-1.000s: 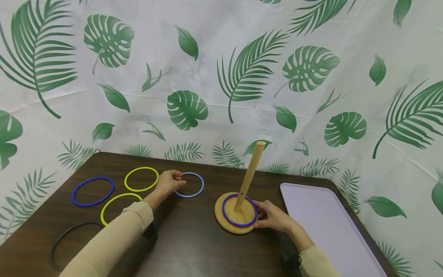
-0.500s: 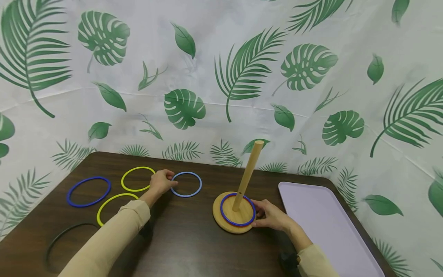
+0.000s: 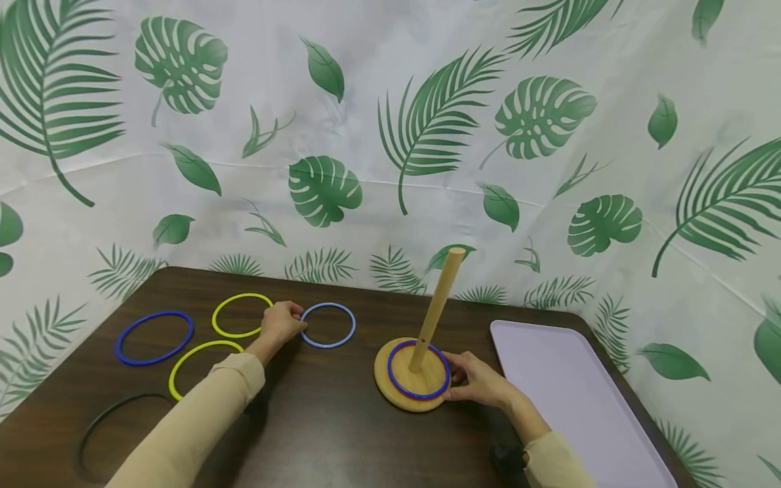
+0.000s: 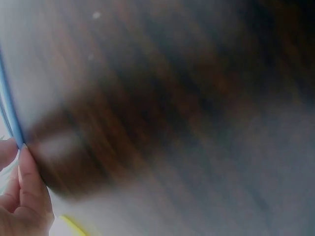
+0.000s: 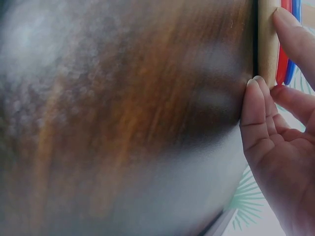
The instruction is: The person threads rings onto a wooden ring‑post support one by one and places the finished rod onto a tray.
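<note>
At the left of the head view, my left hand [image 3: 282,324] pinches the near-left edge of a light blue ring [image 3: 329,346]. Its thumb and fingertips meet on the ring's band [image 4: 11,105] in the left wrist view. My right hand [image 3: 478,381] grips the right rim of a ring stand's round wooden base [image 3: 383,379], from which a wooden peg [image 3: 438,308] rises. Around the peg lies a dark blue ring [image 3: 418,396] on top of a red ring [image 5: 283,61], which is mostly hidden in the head view. Fingertips touch the base's edge [image 5: 266,44].
Two yellow rings [image 3: 243,295], another dark blue ring [image 3: 146,363] and a black ring [image 3: 112,408] lie on the left of the dark table [image 3: 342,434]. The left sleeve covers parts of them. A lilac tray [image 3: 561,379] lies on the right.
My left hand has drawn back slightly to the left and its fingers have closed on the light blue ring. The right hand keeps its hold on the base. The head view has shifted slightly.
</note>
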`<action>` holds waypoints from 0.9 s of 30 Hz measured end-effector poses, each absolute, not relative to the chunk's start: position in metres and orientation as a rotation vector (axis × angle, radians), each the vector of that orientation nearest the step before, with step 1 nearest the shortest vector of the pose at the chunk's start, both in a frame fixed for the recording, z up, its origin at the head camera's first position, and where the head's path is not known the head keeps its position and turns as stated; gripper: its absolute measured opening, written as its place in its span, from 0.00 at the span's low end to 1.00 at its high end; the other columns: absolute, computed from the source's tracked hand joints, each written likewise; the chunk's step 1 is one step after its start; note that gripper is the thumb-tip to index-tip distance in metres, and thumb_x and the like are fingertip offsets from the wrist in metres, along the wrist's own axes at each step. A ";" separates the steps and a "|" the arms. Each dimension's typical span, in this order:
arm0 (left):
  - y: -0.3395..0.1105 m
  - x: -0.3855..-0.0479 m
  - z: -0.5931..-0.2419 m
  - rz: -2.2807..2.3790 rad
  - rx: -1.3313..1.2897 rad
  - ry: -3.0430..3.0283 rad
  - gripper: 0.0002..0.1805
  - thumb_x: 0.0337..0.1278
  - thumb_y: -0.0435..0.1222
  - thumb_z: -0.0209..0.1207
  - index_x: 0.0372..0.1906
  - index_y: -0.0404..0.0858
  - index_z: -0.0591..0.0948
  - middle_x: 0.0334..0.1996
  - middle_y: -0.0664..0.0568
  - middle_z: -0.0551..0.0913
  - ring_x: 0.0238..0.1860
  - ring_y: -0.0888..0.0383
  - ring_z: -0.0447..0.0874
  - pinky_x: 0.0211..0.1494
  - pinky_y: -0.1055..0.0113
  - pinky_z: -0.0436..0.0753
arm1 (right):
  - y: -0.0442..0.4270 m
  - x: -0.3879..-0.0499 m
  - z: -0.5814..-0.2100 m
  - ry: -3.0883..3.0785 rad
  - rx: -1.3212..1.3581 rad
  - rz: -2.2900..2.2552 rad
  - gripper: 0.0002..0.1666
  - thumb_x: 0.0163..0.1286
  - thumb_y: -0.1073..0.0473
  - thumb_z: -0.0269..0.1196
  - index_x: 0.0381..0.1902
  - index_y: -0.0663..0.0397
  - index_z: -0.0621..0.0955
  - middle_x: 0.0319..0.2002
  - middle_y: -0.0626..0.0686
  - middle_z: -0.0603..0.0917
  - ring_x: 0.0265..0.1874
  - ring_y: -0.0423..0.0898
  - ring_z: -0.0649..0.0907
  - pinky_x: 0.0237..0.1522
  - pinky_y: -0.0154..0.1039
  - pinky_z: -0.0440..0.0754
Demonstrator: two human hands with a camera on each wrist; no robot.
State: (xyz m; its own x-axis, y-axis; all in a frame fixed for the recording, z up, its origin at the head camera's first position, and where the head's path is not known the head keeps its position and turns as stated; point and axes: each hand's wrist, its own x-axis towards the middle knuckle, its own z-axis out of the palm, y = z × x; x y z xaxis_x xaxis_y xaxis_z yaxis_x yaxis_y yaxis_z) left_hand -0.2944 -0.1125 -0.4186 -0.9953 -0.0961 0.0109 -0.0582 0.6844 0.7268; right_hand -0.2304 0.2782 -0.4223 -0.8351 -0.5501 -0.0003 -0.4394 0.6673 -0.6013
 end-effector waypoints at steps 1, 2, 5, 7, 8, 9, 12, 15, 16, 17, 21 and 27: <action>-0.113 -0.295 -0.418 -1.210 0.133 -2.846 0.15 0.46 0.30 0.64 0.42 0.28 0.81 0.34 0.41 0.84 0.39 0.46 0.80 0.46 0.54 0.78 | 0.278 -0.230 -0.422 2.700 -0.807 -0.904 0.44 0.53 0.53 0.72 0.62 0.69 0.69 0.37 0.53 0.73 0.37 0.44 0.74 0.38 0.31 0.78; -0.113 -0.296 -0.418 -1.194 0.133 -2.856 0.14 0.46 0.30 0.64 0.41 0.28 0.82 0.33 0.42 0.84 0.39 0.46 0.80 0.46 0.54 0.78 | 0.278 -0.230 -0.422 2.700 -0.807 -0.906 0.44 0.53 0.53 0.72 0.62 0.69 0.69 0.37 0.53 0.73 0.37 0.44 0.74 0.38 0.31 0.78; -0.114 -0.297 -0.417 -1.150 0.138 -2.883 0.13 0.45 0.30 0.63 0.39 0.29 0.83 0.33 0.42 0.84 0.40 0.45 0.80 0.46 0.53 0.78 | 0.278 -0.229 -0.422 2.698 -0.804 -0.914 0.44 0.53 0.53 0.72 0.62 0.69 0.69 0.38 0.54 0.72 0.37 0.44 0.75 0.37 0.31 0.78; -0.114 -0.298 -0.417 -1.120 0.137 -2.900 0.12 0.44 0.30 0.62 0.38 0.29 0.83 0.34 0.42 0.84 0.41 0.44 0.80 0.47 0.53 0.78 | 0.278 -0.229 -0.422 2.694 -0.801 -0.922 0.44 0.53 0.53 0.72 0.62 0.69 0.69 0.38 0.55 0.72 0.37 0.44 0.75 0.37 0.31 0.78; -0.114 -0.299 -0.417 -1.107 0.133 -2.908 0.12 0.43 0.30 0.61 0.37 0.30 0.84 0.34 0.42 0.84 0.42 0.43 0.80 0.47 0.53 0.78 | 0.278 -0.229 -0.422 2.694 -0.801 -0.924 0.44 0.53 0.53 0.72 0.62 0.69 0.69 0.38 0.55 0.72 0.37 0.44 0.75 0.37 0.31 0.78; -0.114 -0.299 -0.417 -1.096 0.131 -2.915 0.11 0.43 0.30 0.61 0.36 0.30 0.84 0.34 0.42 0.85 0.42 0.43 0.80 0.47 0.53 0.79 | 0.278 -0.229 -0.422 2.695 -0.800 -0.926 0.44 0.53 0.53 0.72 0.62 0.69 0.69 0.38 0.56 0.72 0.37 0.44 0.75 0.37 0.31 0.79; -0.115 -0.300 -0.416 -1.050 0.113 -2.932 0.09 0.42 0.30 0.61 0.33 0.31 0.84 0.33 0.42 0.85 0.40 0.44 0.81 0.45 0.53 0.80 | 0.279 -0.228 -0.422 2.698 -0.804 -0.929 0.44 0.53 0.53 0.72 0.62 0.69 0.69 0.39 0.56 0.72 0.37 0.44 0.75 0.37 0.31 0.79; -0.115 -0.300 -0.415 -1.005 0.105 -2.948 0.08 0.42 0.31 0.61 0.31 0.32 0.84 0.32 0.42 0.85 0.40 0.44 0.81 0.44 0.53 0.80 | 0.279 -0.229 -0.422 2.702 -0.811 -0.927 0.44 0.53 0.53 0.72 0.62 0.69 0.69 0.38 0.55 0.72 0.37 0.44 0.75 0.38 0.31 0.79; -0.115 -0.300 -0.414 -0.986 0.104 -2.954 0.07 0.43 0.31 0.61 0.30 0.32 0.84 0.32 0.42 0.84 0.40 0.44 0.81 0.43 0.53 0.80 | 0.279 -0.229 -0.422 2.702 -0.814 -0.926 0.44 0.52 0.53 0.73 0.62 0.69 0.69 0.38 0.55 0.72 0.37 0.44 0.75 0.38 0.32 0.79; -0.115 -0.299 -0.414 -0.972 0.109 -2.961 0.07 0.43 0.31 0.61 0.30 0.33 0.84 0.32 0.43 0.84 0.40 0.44 0.81 0.43 0.53 0.80 | 0.279 -0.229 -0.422 2.702 -0.817 -0.924 0.44 0.52 0.52 0.72 0.62 0.69 0.69 0.38 0.55 0.72 0.37 0.44 0.75 0.38 0.32 0.79; -0.116 -0.296 -0.411 -0.928 0.101 -2.984 0.06 0.44 0.32 0.62 0.29 0.33 0.84 0.31 0.44 0.84 0.38 0.46 0.81 0.41 0.54 0.81 | 0.278 -0.229 -0.422 2.698 -0.829 -0.921 0.44 0.52 0.52 0.72 0.62 0.70 0.69 0.38 0.55 0.72 0.37 0.44 0.75 0.38 0.32 0.79; -0.118 -0.293 -0.406 -1.030 0.097 -3.001 0.05 0.45 0.30 0.61 0.29 0.32 0.84 0.26 0.45 0.85 0.21 0.58 0.82 0.30 0.65 0.82 | 0.278 -0.229 -0.421 2.693 -0.821 -0.928 0.45 0.53 0.53 0.72 0.62 0.70 0.68 0.38 0.54 0.72 0.37 0.44 0.75 0.37 0.31 0.80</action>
State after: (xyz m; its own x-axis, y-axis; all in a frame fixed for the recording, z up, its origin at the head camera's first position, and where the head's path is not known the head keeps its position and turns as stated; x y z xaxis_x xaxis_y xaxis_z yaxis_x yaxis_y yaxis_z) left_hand -0.2926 -0.1183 -0.4063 -0.9976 -0.0473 -0.0505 -0.0684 0.7875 0.6125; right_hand -0.2285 0.2778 -0.4214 -0.8321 -0.5546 0.0122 -0.4444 0.6533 -0.6129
